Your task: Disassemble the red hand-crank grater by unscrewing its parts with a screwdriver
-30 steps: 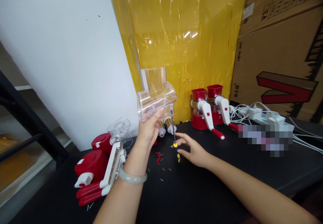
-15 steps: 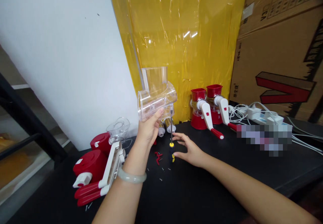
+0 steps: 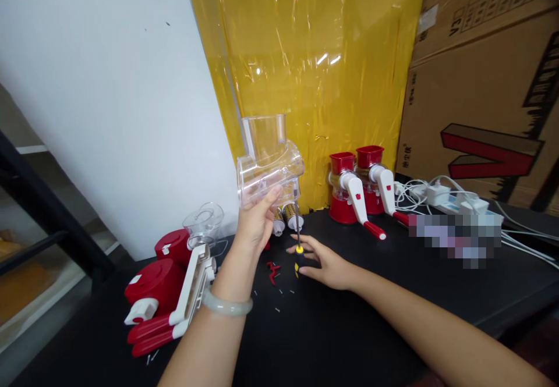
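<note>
My left hand [image 3: 257, 221], with a pale bangle on its wrist, is closed round a clear plastic grater housing [image 3: 267, 169], held up above the table. A screwdriver [image 3: 299, 256] with a black and yellow handle stands upright under the housing, its shaft reaching up to the housing's lower right part. Around its handle are the thumb and fingers of my right hand [image 3: 331, 265]. Small red plastic parts [image 3: 273, 273] and several screws [image 3: 278, 310] lie on the black table below. Behind my left hand are metal grater drums [image 3: 292, 215] with white ends.
Two assembled rotary graters [image 3: 343, 201] stand at the back right, near white cables and a power strip [image 3: 458, 201]. On the left lie red bases [image 3: 157, 285], red-handled white cranks [image 3: 187, 294] and another clear housing [image 3: 204, 221]. A cardboard box [image 3: 476, 84] rises at the right.
My right hand has moved slightly left, and its fingers have come round the screwdriver handle, which has tilted a little. My left hand and the housing have hardly moved.
</note>
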The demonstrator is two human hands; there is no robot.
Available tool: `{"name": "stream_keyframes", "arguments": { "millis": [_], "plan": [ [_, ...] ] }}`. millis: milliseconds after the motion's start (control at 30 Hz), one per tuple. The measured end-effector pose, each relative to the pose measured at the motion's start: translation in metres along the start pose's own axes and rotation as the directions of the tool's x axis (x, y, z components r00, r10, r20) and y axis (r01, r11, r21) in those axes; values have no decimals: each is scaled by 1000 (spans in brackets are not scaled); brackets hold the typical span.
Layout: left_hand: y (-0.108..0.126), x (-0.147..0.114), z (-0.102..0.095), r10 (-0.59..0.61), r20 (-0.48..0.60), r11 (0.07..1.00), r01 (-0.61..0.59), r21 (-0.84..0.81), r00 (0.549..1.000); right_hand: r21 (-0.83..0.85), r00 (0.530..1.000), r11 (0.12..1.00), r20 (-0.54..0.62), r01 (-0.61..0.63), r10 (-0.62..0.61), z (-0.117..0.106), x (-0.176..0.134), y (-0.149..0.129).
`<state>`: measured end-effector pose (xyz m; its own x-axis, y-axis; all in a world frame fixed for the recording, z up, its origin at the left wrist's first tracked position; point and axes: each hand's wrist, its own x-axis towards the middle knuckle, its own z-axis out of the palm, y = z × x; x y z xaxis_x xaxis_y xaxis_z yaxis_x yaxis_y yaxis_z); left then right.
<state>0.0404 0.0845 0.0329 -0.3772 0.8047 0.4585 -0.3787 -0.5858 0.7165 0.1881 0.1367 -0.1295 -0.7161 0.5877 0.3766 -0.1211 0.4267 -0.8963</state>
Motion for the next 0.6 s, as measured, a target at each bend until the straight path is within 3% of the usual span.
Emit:
{"name": "stream_keyframes", "arguments": {
  "millis": [67,233,433,600],
  "plan": [
    [0,0,0,3,0,1000,-3,-1,1000,28,999,999,39,-18,16,1,1,-1],
    [1,0,0,4,6,1000,-4,13,1000,-202,984,977,-177,-73,37,2,4,1],
    [-1,1,-2,7,-7,1000,-7,13,1000,-38,999,999,-39,23,-25,-2,2,2],
    [-1,1,-1,-2,-9,1000,2,0,1000,-243,977,969,-213,-44,-9,0,4,1]
  ]
}}
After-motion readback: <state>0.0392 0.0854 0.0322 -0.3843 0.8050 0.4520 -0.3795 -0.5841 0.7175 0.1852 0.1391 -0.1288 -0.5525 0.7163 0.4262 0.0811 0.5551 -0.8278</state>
